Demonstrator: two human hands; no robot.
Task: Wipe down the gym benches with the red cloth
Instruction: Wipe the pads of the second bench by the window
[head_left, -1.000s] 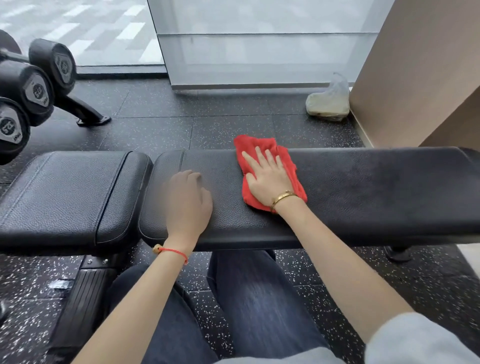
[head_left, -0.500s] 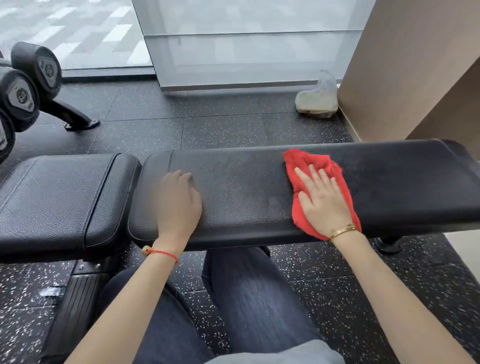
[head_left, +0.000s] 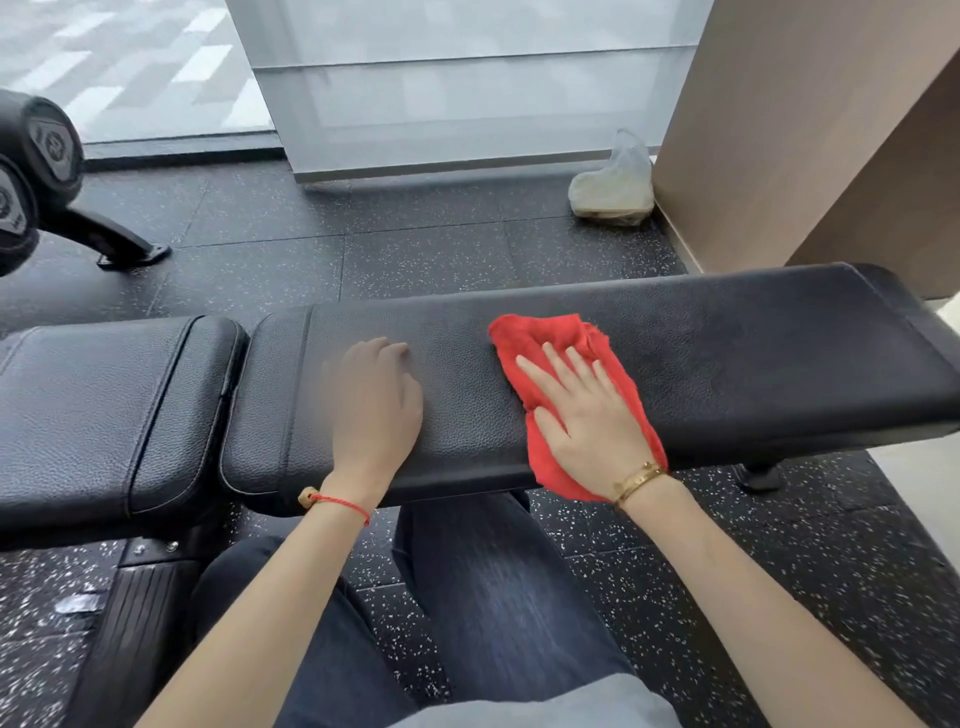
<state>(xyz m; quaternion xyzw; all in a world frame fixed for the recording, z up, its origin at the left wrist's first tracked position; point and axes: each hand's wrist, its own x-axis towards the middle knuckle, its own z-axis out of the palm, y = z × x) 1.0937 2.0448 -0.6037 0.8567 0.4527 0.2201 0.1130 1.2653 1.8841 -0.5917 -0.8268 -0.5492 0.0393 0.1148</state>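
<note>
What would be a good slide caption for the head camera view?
Right hand presses the red cloth flat on the black bench pad while the left hand rests on the pad beside it.

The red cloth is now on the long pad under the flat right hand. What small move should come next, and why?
Probably slide the right hand with the red cloth toward the right end of the long pad. That stretch lies bare beyond the cloth, while the left hand rests on the pad's other side and steadies it.

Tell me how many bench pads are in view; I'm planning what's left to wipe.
2. The long pad lies under both hands and the red cloth. The shorter pad adjoins its left end, cut off by the frame edge. Others may lie out of view.
</note>
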